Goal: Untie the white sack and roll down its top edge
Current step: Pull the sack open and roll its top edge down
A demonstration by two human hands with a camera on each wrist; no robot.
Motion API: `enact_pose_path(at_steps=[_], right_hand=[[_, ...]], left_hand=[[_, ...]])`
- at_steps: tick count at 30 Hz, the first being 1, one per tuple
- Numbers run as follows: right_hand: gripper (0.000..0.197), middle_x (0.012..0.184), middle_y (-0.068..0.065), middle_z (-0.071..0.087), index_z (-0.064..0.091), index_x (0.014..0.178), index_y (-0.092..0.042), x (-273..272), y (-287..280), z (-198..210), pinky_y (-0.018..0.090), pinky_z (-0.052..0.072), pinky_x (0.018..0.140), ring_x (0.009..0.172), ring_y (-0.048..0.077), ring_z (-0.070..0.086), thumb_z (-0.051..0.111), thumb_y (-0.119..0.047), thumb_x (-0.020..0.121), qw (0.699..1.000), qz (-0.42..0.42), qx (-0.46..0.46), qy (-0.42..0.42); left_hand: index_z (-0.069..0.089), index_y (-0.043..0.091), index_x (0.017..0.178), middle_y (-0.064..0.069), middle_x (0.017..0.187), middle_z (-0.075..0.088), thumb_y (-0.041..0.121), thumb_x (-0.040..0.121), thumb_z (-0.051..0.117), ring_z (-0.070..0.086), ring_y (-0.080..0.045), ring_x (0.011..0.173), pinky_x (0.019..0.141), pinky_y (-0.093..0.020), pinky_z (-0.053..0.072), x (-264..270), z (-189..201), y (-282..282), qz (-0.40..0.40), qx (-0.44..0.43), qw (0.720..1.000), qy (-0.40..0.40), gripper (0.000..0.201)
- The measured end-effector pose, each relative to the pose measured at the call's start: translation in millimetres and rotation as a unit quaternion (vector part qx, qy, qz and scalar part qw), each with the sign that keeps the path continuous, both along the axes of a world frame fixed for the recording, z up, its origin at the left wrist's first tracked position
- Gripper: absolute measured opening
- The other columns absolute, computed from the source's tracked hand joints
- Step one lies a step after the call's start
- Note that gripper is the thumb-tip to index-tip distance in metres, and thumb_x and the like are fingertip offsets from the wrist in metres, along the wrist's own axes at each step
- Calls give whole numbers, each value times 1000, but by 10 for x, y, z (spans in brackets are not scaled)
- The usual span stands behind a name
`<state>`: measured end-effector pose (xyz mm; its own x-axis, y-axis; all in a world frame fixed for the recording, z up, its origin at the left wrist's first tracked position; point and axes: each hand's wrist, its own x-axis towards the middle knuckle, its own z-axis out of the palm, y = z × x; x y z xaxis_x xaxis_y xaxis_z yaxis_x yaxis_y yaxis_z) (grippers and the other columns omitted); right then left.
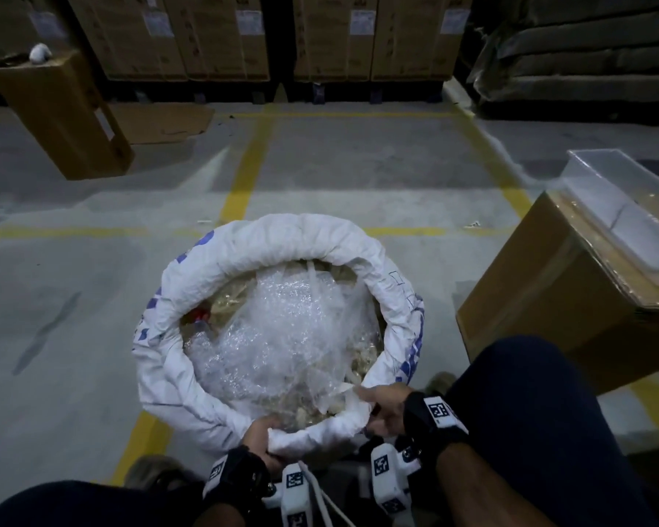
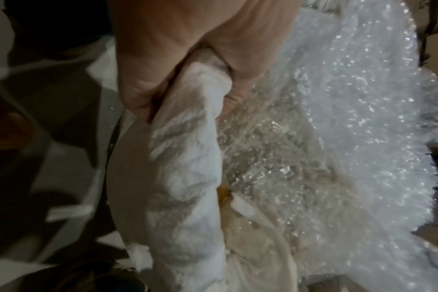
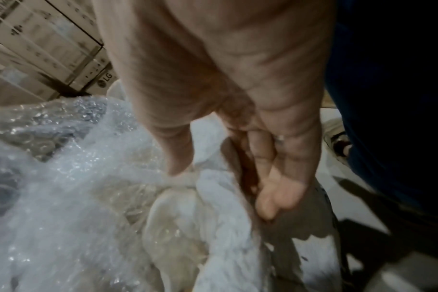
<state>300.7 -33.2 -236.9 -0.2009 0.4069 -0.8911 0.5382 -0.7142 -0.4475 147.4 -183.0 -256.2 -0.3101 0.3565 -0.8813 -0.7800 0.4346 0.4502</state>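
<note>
- "LG" can be read on a stacked carton (image 3: 101, 79) in the right wrist view; the blue print on the white sack (image 1: 343, 241) is cut off by the rolled fabric and cannot be read, and the paper labels on the row of cartons (image 1: 221, 36) at the back are too small.
- The white sack stands on the grey floor (image 1: 73, 298) with yellow lines, between the person's knees, its mouth open and its top edge rolled into a thick ring.
- Bubble wrap (image 1: 293, 329) fills the mouth of the sack.
- The left hand (image 1: 261, 437) grips the near part of the roll, thumb and fingers curled round the fabric.
- The right hand (image 1: 387, 408) lies on the rim just beside it, fingers straight and close together, thumb spread apart, pinching nothing.
- A brown box (image 1: 541, 298) with a clear plastic tray (image 1: 621, 214) on top stands to the right; another carton (image 1: 60, 116) leans at the left.
</note>
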Motion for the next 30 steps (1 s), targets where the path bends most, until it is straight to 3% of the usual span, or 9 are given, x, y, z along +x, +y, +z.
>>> enact_pose_path(at_steps=[3, 8, 12, 16, 18, 23, 26, 28, 30], right_hand=[[86, 116, 20, 64, 54, 120, 3, 24, 29, 14, 38, 55, 83, 100, 34, 65, 61, -69, 72, 984, 66, 123, -110], [71, 118, 13, 64, 63, 111, -4, 48, -82, 32, 27, 43, 75, 107, 28, 61, 56, -67, 78, 935, 124, 257, -212], [62, 119, 13, 64, 63, 109, -4, 27, -96, -22, 30, 48, 84, 110, 29, 60, 65, -56, 77, 936, 109, 266, -205], [62, 116, 14, 65, 64, 107, -2, 71, -73, -28, 28, 48, 77, 106, 30, 62, 71, -53, 72, 953, 65, 242, -168], [52, 117, 16, 64, 63, 108, -1, 88, -62, -35, 27, 46, 74, 106, 31, 61, 70, -41, 76, 958, 40, 235, -158], [39, 123, 20, 60, 59, 115, 0, 127, -46, -1, 32, 47, 85, 111, 37, 58, 59, -23, 84, 959, -8, 242, -150], [37, 126, 18, 59, 58, 120, -2, 176, -16, -14, 30, 45, 87, 114, 36, 56, 55, -20, 87, 959, -30, 245, -137], [37, 127, 17, 58, 57, 122, -3, 210, -1, -24, 29, 44, 85, 115, 35, 55, 53, -20, 89, 959, -52, 246, -130], [38, 127, 19, 58, 56, 123, -3, 222, -3, -39, 32, 44, 90, 116, 36, 55, 54, -22, 89, 958, -72, 251, -117]], left_hand=[[49, 1, 82, -16, 72, 56, 7, 94, 43, 50, -28, 67, 59, -31, 45, -65, -94, -51, -49, -33, 998, 4, 15], [52, 0, 84, -16, 78, 53, 5, 89, 48, 56, -27, 60, 59, -29, 48, -102, -131, -87, -140, -63, 987, 54, 8], [55, 0, 79, -14, 71, 58, 4, 89, 49, 61, -19, 37, 55, -26, 52, -149, -33, -138, -211, -90, 968, 104, 12], [58, 0, 76, -14, 61, 63, 13, 89, 55, 61, -24, 49, 70, -37, 53, -166, 249, -163, -297, -138, 930, 168, 19], [61, -3, 70, -15, 53, 64, 22, 88, 58, 60, -26, 52, 63, -37, 51, -132, 500, -80, -339, -151, 904, 214, 30], [66, 11, 60, 3, 54, 64, 41, 91, 52, 57, -6, 47, 55, -17, 44, 286, 1327, 435, -510, -122, 693, 494, 45], [64, 16, 81, 0, 79, 70, 37, 92, 54, 65, -14, 76, 70, -24, 47, 510, 1511, 979, -548, -51, 571, 609, 26], [61, 17, 107, -5, 104, 67, 31, 92, 54, 61, -22, 101, 86, -32, 47, 626, 1490, 1377, -583, 5, 457, 672, 22], [50, 24, 127, -6, 127, 56, 29, 92, 54, 47, -27, 122, 99, -43, 41, 694, 1369, 1762, -644, 27, 279, 712, 36]])
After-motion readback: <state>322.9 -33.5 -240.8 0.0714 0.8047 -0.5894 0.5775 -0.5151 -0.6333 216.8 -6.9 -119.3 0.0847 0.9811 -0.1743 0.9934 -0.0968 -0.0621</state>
